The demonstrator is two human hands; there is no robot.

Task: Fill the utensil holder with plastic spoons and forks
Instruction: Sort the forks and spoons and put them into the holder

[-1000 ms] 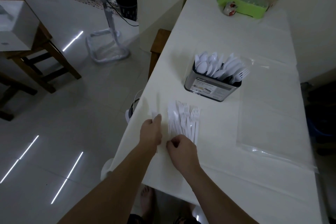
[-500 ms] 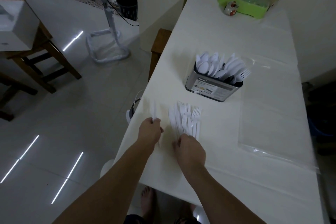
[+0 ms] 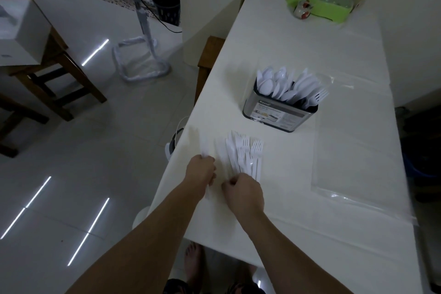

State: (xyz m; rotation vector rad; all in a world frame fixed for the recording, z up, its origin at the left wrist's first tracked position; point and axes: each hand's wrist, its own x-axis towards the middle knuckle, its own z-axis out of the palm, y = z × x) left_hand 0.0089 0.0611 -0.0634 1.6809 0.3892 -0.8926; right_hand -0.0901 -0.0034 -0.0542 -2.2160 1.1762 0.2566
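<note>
Dim room, pale tiled floor on my left, and a long white table (image 3: pixel 298 59) running away from me. My left hand (image 3: pixel 201 170) has its grip closed around a white plastic utensil (image 3: pixel 205 150) near the table's left edge; it's blurry, so I can't tell if it's a fork or a spoon. My right hand (image 3: pixel 244 190) sits just beside it with fingers curled at the near end of the pile of forks (image 3: pixel 245 153), pinching at the handles, though I can't see exactly what it has. The forks lie flat, tines pointing away from me. Further up the table stands the metal utensil holder (image 3: pixel 278 114), already packed with white spoons (image 3: pixel 279 85) and a couple of forks on its right side. A clear plastic sheet (image 3: pixel 353 157) lies to the right, and a green tray (image 3: pixel 319 6) sits at the far end.
</note>
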